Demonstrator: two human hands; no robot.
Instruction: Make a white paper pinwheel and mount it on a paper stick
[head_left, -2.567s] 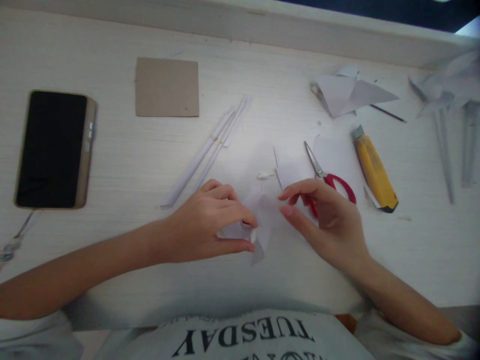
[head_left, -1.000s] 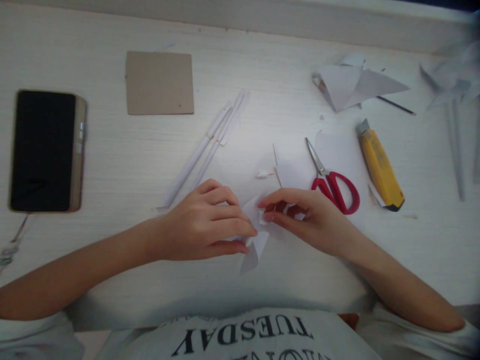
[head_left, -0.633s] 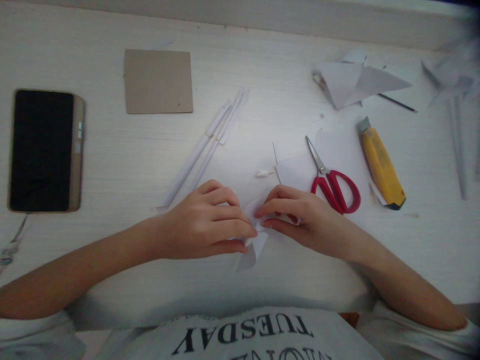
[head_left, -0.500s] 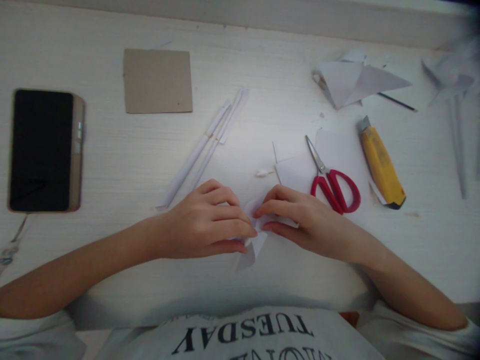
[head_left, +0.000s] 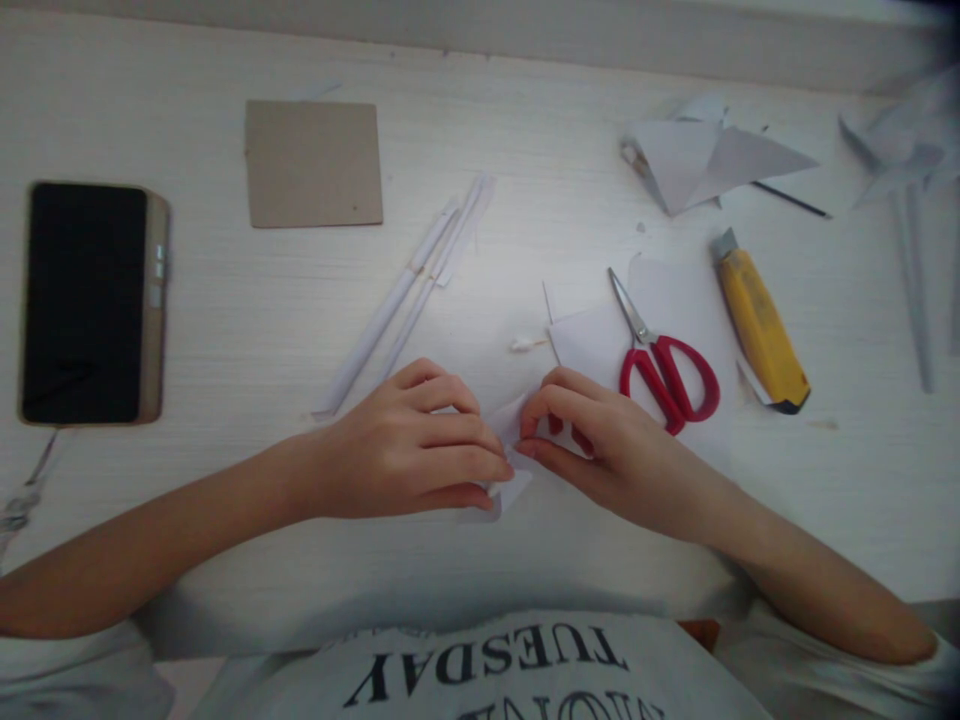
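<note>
A small piece of folded white paper (head_left: 505, 418) lies between my hands, near the table's front edge. My left hand (head_left: 420, 445) grips it from the left, fingers bent over it and thumb below, so much of the paper is hidden. From the right, my right hand (head_left: 592, 440) pinches at the paper's edge with thumb and index fingertip, the other fingers curled under. Just beyond my right hand lie scissors with red handles (head_left: 671, 385), blades slightly parted, on a white paper sheet (head_left: 589, 335). A cotton swab tip (head_left: 521, 345) rests near them.
Rolled white paper sticks (head_left: 382, 320) lie beyond my left hand. A phone (head_left: 86, 300) is at the left, a brown cardboard piece (head_left: 315, 165) at the back. At the right are a yellow box cutter (head_left: 761, 325), a folded paper shape (head_left: 690, 160) and a paper pinwheel (head_left: 911, 165).
My right fingers have drawn closer together into a pinch, and the paper flap that showed under them is no longer visible there. My left hand keeps its hold in place.
</note>
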